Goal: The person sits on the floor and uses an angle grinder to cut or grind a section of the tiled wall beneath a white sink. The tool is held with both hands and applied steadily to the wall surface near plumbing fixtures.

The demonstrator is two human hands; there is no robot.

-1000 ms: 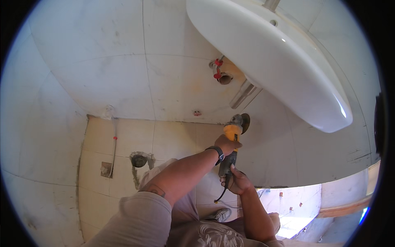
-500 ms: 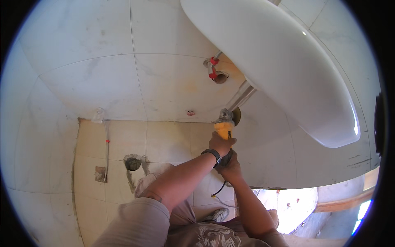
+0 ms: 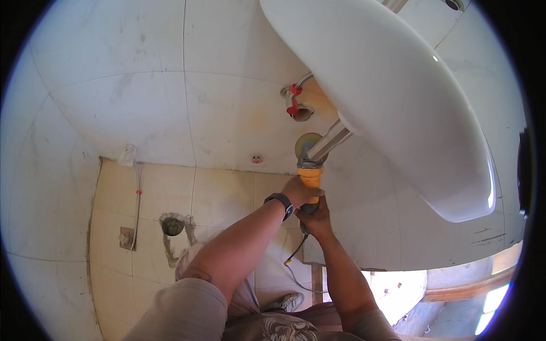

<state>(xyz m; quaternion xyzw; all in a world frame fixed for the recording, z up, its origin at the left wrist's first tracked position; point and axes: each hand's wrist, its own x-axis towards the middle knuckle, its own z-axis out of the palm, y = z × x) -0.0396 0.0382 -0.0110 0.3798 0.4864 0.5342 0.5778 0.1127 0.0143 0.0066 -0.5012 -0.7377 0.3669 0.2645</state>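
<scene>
A yellow and grey angle grinder (image 3: 310, 177) is held in both my hands, its round disc (image 3: 307, 145) pointing away from me. My left hand (image 3: 300, 192), below a wristwatch, wraps the yellow body. Just behind it, my right hand (image 3: 316, 218) grips the dark rear end, from which a cord (image 3: 297, 248) hangs. The metal drain pipe (image 3: 331, 140) under a white washbasin (image 3: 392, 102) slants down to the grinder's head. The pipe's lower end lies in front of part of the disc; whether they touch I cannot tell.
A shut-off valve with red handles (image 3: 293, 99) and a round wall hole (image 3: 302, 114) sit behind the basin. On the left, a hose (image 3: 137, 196) hangs by the tiled wall. A rough floor hole (image 3: 173, 226) lies nearer me. A wooden beam (image 3: 472, 288) crosses at lower right.
The grinder has turned, so its disc now shows its broad face on the far side of the pipe's end, rather than edge-on at the right. Both hands still hold it.
</scene>
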